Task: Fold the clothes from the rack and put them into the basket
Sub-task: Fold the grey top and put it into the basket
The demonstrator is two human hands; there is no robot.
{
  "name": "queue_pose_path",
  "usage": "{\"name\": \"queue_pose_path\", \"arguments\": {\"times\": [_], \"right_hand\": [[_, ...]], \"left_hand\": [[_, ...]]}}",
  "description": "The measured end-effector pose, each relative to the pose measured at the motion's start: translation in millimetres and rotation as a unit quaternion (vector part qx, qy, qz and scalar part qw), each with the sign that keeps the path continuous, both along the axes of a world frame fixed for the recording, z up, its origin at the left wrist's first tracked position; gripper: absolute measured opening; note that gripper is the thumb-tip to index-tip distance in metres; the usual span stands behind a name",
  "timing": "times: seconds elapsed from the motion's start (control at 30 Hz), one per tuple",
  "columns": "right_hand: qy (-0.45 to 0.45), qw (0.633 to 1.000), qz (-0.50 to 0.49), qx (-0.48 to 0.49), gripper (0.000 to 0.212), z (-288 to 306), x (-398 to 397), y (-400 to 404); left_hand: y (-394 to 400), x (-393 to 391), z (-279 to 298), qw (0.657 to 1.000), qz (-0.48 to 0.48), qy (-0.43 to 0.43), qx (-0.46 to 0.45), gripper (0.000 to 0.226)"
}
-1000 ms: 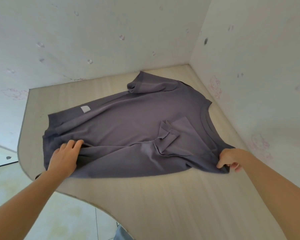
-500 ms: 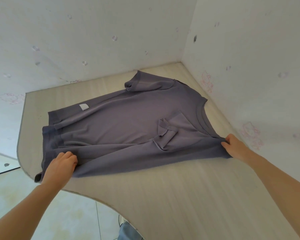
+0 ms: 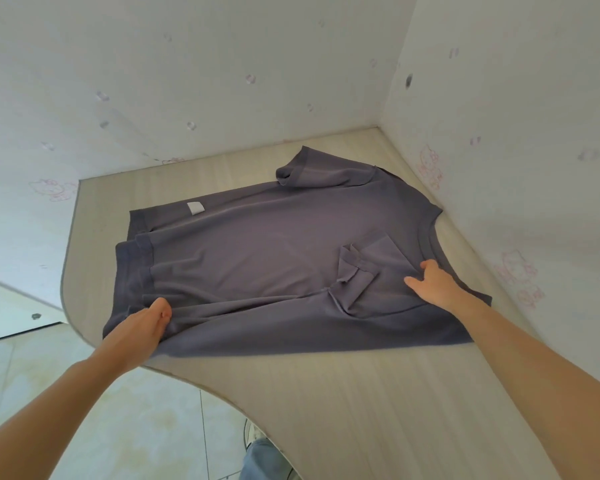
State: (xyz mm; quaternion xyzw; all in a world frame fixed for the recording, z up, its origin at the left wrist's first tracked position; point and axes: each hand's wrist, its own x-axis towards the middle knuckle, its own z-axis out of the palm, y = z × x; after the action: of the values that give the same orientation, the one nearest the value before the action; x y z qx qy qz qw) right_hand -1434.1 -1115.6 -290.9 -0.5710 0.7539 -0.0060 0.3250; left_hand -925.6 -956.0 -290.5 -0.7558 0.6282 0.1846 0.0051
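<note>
Seen from the head camera, a grey-purple T-shirt lies spread on a pale wooden table set into a white corner. The left hand grips the shirt's near edge, fingers curled into a gathered fold by the hem. The right hand rests on the cloth, fingers apart and mostly straight, their tips just right of a crumpled chest pocket. A white label sits well beyond the left fingers.
</note>
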Motion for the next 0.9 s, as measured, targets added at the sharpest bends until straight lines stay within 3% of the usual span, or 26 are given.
{"name": "queue_pose_path", "arguments": {"times": [0.07,0.13,0.23,0.3,0.37,0.43,0.47,0.57,0.7,0.8,0.9], "right_hand": [[-0.005,1.000,-0.015,0.011,0.068,-4,8,-5],[0.024,1.000,0.011,0.001,0.054,-8,11,-13],[0.014,0.996,0.029,-0.087,0.023,-4,16,-23],[-0.025,0.986,-0.005,-0.165,0.022,4,18,-31],[-0.048,0.974,-0.038,-0.219,0.027,11,20,-36],[-0.064,0.974,-0.049,-0.209,0.035,15,25,-38],[-0.066,0.979,-0.050,-0.188,0.041,14,29,-37],[0.053,0.984,-0.002,-0.169,0.064,6,40,-27],[0.190,0.948,0.169,-0.192,0.053,0,66,-4],[0.269,0.930,0.215,-0.131,0.046,-4,83,9],[0.310,0.909,0.263,-0.091,0.054,-9,88,16]], "left_hand": [[0,4,1,1.000,0.006,0.012,0.009,0.015],[0,9,5,0.999,0.000,0.038,0.027,0.016],[-3,17,12,0.990,-0.013,0.089,0.106,0.023],[-8,28,16,0.984,-0.024,0.089,0.153,0.028],[-16,40,16,0.987,-0.014,0.097,0.125,0.032],[-24,48,12,0.995,0.034,0.088,0.043,0.015],[-27,47,8,0.997,0.054,0.045,0.013,0.019],[-22,27,-11,0.998,-0.010,-0.063,0.005,0.057],[-9,-17,-25,0.992,-0.107,-0.041,0.058,0.079],[-1,-36,-39,0.986,-0.112,-0.065,0.104,0.083],[0,-42,-41,0.982,-0.103,-0.098,0.123,0.076]]}}
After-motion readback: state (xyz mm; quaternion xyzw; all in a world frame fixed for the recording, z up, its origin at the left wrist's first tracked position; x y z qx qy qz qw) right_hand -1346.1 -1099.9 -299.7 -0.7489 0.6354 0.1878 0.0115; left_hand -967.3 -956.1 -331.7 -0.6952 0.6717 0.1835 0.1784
